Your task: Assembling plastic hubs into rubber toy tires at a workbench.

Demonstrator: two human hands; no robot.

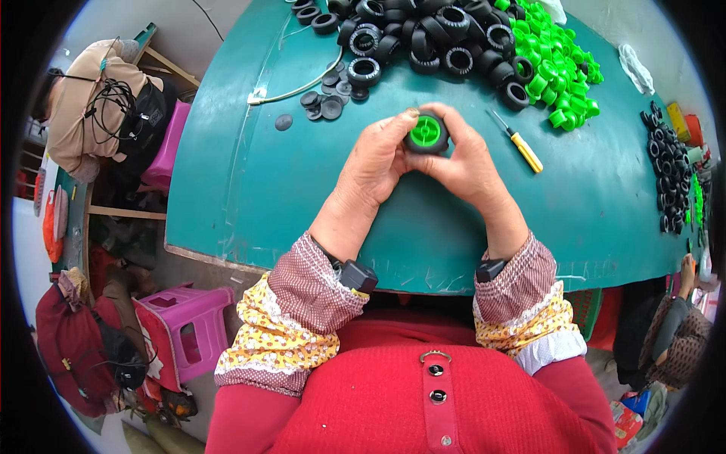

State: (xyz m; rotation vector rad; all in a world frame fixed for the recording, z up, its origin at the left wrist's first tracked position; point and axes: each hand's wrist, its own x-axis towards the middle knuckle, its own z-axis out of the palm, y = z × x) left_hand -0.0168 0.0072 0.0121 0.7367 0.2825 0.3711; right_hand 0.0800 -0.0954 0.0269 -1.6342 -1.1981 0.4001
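While both hands are closing around it, the wheel is sitting centred over the near half of the table, as itemised below.

Wheel position: toy wheel [426,133] is being held just above the teal table [249,189], between the two hands, its axle axis pointing up toward the camera so the green hub is facing the wearer.
Left hand [372,163]: gripping narrowly, thumb and fingertips pressing the wheel's left rim.
Right hand [463,160]: gripping likewise, fingers wrapping the top and right rim; neither hand is nearer, both are touching.
Materials: black tyre is looking rubbery and ribbed; hub is glossy green plastic, spoked.
Nearby stock: black tyres [423,34] and green hubs [556,64] are lying heaped beyond the hands; a yellow-handled screwdriver [520,145] is lying just right of the right hand; dark flat discs [325,98] are lying to the upper left.
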